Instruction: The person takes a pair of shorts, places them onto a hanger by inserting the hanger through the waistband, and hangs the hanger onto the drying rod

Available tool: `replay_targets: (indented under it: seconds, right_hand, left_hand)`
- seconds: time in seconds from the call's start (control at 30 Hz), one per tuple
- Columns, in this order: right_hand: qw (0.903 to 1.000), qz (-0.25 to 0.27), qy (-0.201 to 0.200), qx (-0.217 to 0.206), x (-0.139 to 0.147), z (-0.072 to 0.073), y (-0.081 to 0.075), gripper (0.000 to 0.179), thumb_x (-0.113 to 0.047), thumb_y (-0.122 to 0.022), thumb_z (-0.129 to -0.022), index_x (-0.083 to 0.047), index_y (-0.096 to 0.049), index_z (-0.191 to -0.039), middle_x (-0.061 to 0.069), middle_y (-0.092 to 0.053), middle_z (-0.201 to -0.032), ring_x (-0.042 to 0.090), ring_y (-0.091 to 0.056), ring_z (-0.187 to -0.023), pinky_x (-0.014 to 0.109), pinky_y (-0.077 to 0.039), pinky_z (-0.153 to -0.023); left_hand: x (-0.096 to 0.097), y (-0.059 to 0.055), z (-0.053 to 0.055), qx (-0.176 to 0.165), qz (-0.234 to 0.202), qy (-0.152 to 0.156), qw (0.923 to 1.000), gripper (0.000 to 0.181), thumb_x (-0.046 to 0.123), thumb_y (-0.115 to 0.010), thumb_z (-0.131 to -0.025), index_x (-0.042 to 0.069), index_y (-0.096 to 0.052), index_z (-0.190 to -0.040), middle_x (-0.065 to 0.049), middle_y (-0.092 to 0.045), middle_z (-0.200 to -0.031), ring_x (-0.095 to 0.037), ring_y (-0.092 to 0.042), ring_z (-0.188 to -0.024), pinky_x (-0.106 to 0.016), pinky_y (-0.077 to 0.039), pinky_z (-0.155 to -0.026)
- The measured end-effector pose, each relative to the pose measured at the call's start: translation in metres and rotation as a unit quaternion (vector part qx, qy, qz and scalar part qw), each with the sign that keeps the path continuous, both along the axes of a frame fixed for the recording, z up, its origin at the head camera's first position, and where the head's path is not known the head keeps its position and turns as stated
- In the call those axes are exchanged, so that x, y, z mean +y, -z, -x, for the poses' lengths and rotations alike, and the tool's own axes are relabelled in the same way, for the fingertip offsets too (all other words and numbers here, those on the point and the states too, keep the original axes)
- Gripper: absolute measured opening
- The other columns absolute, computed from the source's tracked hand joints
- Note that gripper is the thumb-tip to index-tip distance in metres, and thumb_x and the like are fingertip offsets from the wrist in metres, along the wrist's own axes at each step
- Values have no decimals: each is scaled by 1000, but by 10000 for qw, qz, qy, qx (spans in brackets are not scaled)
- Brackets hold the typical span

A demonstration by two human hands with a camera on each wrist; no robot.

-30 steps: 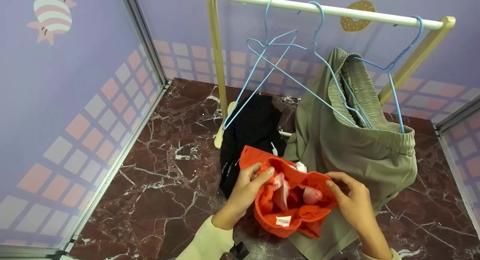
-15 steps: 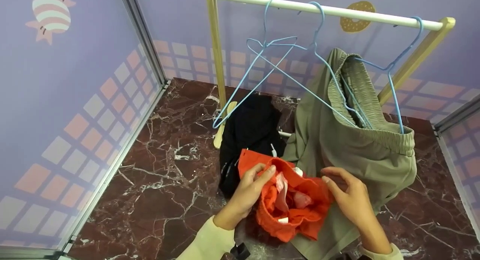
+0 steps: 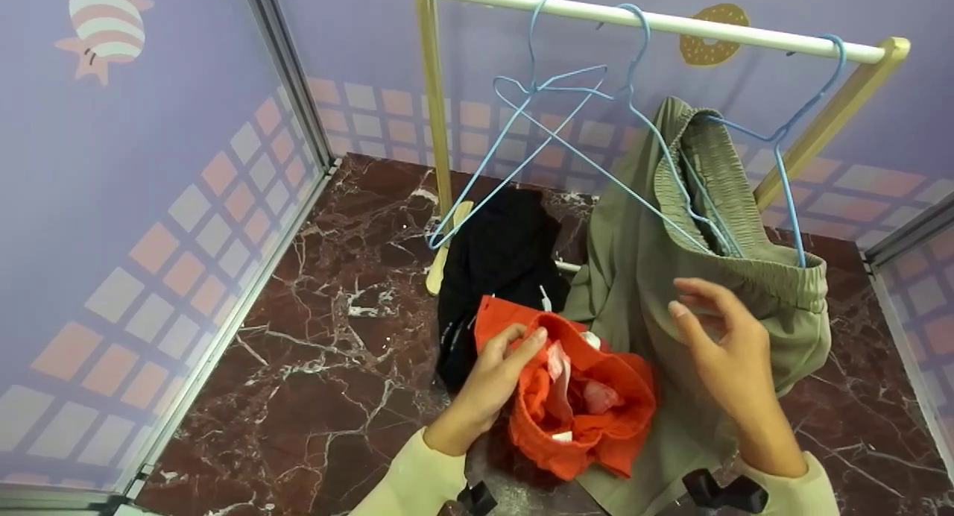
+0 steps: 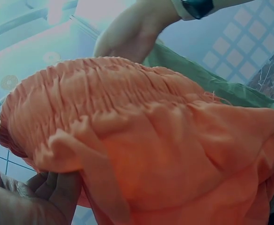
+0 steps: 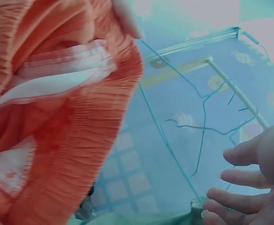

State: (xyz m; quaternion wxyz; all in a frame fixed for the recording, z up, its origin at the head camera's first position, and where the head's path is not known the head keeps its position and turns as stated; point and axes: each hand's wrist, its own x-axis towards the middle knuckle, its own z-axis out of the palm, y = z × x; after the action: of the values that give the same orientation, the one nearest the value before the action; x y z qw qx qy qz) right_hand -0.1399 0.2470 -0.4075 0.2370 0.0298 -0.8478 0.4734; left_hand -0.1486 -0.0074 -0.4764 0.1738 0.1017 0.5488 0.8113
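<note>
My left hand (image 3: 496, 370) pinches the gathered waistband of a pair of orange-red shorts (image 3: 544, 449), thumb on the near side. The elastic waist opens upward, showing white and pink pocket lining and a small white label inside. In the left wrist view the ruched waistband (image 4: 104, 84) fills the middle, with my left fingers (image 4: 57, 197) at its lower left corner. My right hand (image 3: 727, 344) is apart from the shorts, raised in front of the khaki trousers (image 3: 693, 292), fingers bent loosely and holding nothing. In the right wrist view its fingers (image 5: 240, 199) are spread.
A white rail (image 3: 671, 24) on wooden posts carries several blue wire hangers. One hanger (image 3: 522, 106) hangs bare at the left; the khaki trousers hang at the right. Black clothing (image 3: 499, 247) lies on the marbled floor (image 3: 320, 367) behind the shorts. Patterned walls (image 3: 186, 165) enclose the space.
My right hand has let go of the waistband and moved up and right, away from it. The shorts' right side has sagged inward. My left hand keeps its hold; the left hanger has swung.
</note>
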Motion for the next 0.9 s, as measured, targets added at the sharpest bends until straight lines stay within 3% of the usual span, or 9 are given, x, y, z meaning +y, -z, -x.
replay_targets:
  seconds: [0.07,0.3,0.47,0.6,0.73,0.9]
  right_hand:
    - [9999,-25,26,98,-1,2,-5,30,-1,-67,-87,-8,-68,-116,-17,-65,-104,3,-63,-94,8,-47,-79]
    - [9989,119,61,457,-2,13,-17,32,-1,-67,-88,-5,-66,-119,-1,-66,-114,3,-62,-102,10,-47,-85]
    - [9944,514,-22,923,-10,25,-27,29,5,-63,-88,8,-63,-117,11,-66,-117,7,-61,-107,14,-47,-90]
    - [9905,350,139,1320,-19,29,-40,27,6,-61,-88,12,-62,-114,23,-61,-123,12,-57,-116,15,-45,-94]
    - [9881,76,410,1481,-23,33,-46,27,4,-60,-88,10,-62,-115,22,-59,-127,13,-54,-118,16,-43,-93]
    - [9853,-182,617,1585,-18,42,-42,30,1,-62,-88,5,-63,-117,16,-60,-129,20,-52,-125,21,-38,-103]
  left_hand:
    - [0,0,0,3,2,-5,10000,23,28,-52,-100,6,-52,-93,-4,-62,-79,-13,-60,-68,-24,-52,-62]
    - [-2,1,0,-23,18,-41,10000,23,28,-52,-100,5,-52,-95,-3,-62,-81,-13,-60,-70,-24,-52,-64]
    - [-2,2,0,-41,24,-78,10000,22,27,-53,-100,6,-52,-95,-4,-62,-82,-12,-60,-71,-23,-52,-64]
    - [-3,2,0,-43,-8,-84,10000,21,27,-52,-100,7,-51,-94,-3,-61,-82,-12,-59,-70,-23,-51,-63]
    - [-3,2,0,-59,-3,-138,9999,20,26,-52,-100,7,-52,-94,-2,-61,-80,-10,-60,-68,-22,-51,-62]
    - [-5,1,-1,-60,4,-188,9998,18,25,-52,-100,8,-52,-94,-1,-61,-79,-9,-60,-68,-22,-51,-61]
